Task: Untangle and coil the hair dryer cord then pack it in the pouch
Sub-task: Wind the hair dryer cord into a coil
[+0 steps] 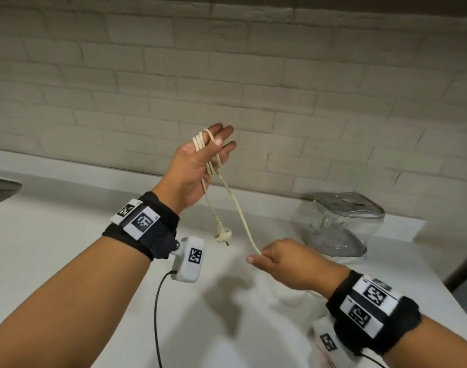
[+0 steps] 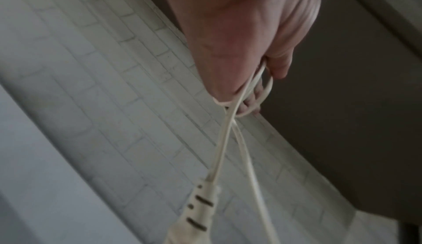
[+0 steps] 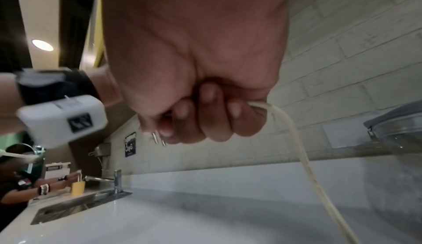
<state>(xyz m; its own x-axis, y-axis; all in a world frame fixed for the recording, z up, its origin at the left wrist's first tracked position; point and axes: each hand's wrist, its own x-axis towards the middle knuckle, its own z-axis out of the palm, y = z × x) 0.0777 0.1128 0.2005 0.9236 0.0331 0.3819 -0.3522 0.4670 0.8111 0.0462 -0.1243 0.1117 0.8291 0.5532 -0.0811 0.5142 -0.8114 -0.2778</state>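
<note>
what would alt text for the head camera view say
A raised left hand, fingers straight, has loops of cream cord wound around it while the right hand pinches the cord lower down. The plug dangles above a white counter; a clear pouch sits by the brick wall.

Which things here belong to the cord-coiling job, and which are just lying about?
Job:
- cord, looped over left hand, pinched by right hand
- plug, dangling
- clear pouch on the counter

Lying about:
- sink and tap
- yellow cup
- a second person beyond the sink
</note>
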